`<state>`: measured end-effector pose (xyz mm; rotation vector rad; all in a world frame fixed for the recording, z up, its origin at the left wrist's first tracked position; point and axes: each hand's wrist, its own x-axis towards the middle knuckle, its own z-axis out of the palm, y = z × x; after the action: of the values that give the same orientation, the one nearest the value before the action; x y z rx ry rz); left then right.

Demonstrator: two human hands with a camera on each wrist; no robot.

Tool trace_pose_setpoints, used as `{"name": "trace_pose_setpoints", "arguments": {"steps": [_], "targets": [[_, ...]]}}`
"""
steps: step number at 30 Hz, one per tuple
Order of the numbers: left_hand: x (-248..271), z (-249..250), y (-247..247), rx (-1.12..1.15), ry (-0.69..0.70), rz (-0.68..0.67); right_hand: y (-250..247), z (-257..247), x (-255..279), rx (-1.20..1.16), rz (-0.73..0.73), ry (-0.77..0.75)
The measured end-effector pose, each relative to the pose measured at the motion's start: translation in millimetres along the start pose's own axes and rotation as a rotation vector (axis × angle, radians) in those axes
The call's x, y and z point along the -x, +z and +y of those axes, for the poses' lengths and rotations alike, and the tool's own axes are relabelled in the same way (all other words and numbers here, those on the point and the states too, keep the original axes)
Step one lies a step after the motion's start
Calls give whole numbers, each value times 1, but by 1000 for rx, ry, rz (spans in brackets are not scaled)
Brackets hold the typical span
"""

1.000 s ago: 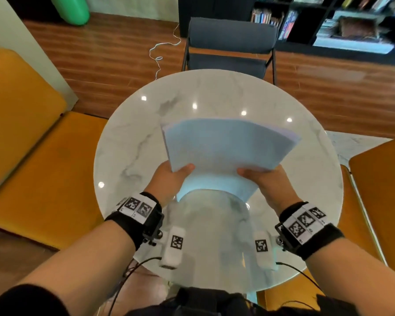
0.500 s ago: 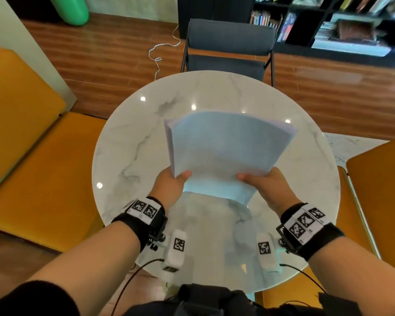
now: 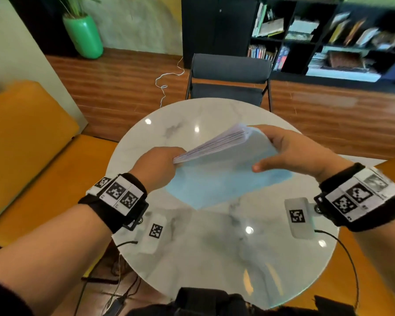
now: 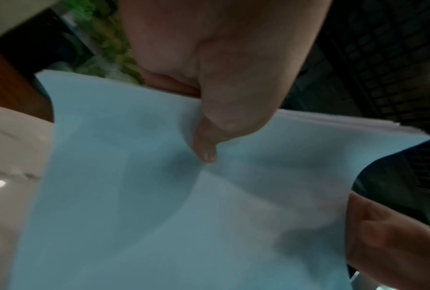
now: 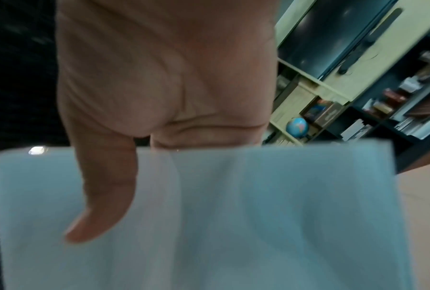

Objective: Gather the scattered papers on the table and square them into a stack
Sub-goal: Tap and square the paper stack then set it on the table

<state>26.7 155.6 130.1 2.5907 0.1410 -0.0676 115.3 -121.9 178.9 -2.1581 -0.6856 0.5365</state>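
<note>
Pale blue-white papers (image 3: pixel 226 165) are sitting in a gathered stack held up on edge at the centre of the head view, above a round white marble surface (image 3: pixel 214 247). The stack's lower corner is reaching down toward the marble; whether it is touching cannot be told.

At the left of the stack, the left hand (image 3: pixel 156 168) is gripping its near edge, with the thumb lying across the front sheet and the fingers (image 4: pixel 169 84) curling behind, as the left wrist view shows. At the upper right, the right hand (image 3: pixel 299 151) is closing over the far top edge, with the thumb pressing flat on the front sheet and the other fingers (image 5: pixel 209 135) tucking behind the stack. Sheet edges are showing as thin layered lines along the top, between the two hands.

Black wristbands with printed square markers are wrapping both wrists. Beyond the surface, at the top centre of the frame, a dark chair (image 3: pixel 229 76) is standing on a wooden floor. A green vase (image 3: pixel 83 36) is standing at the upper left, and dark bookshelves (image 3: pixel 328 35) are filling the upper right.
</note>
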Motion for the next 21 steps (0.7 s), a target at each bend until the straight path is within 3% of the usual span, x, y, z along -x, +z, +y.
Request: {"name": "trace_pose_setpoints", "arguments": {"steps": [3, 5, 7, 10, 12, 13, 15, 17, 19, 21], "targets": [[0, 9, -6, -81, -1, -110, 14, 5, -1, 63, 214, 29], [2, 12, -9, -133, 44, -155, 17, 7, 7, -33, 252, 27], [10, 5, -19, -122, 94, -108, 22, 1, 10, -136, 264, -37], [10, -5, -24, 87, 49, 111, 20, 11, 13, -256, 347, -55], [13, -16, -27, 231, -52, 324, 14, 21, 15, -476, 386, -17], [15, -22, -28, 325, -114, 350, 12, 25, 16, -590, 389, -26], [18, -36, -27, 718, -188, 192, 10, 33, 15, -764, 382, -43], [21, -46, -20, 1158, -127, -100, 12, 41, 14, -858, 345, -23], [27, -42, -16, 1381, -128, -283, 17, 49, 14, -900, 292, 23], [31, -38, -10, 1466, -170, -340, 25, 57, 14, -911, 228, 92]]}}
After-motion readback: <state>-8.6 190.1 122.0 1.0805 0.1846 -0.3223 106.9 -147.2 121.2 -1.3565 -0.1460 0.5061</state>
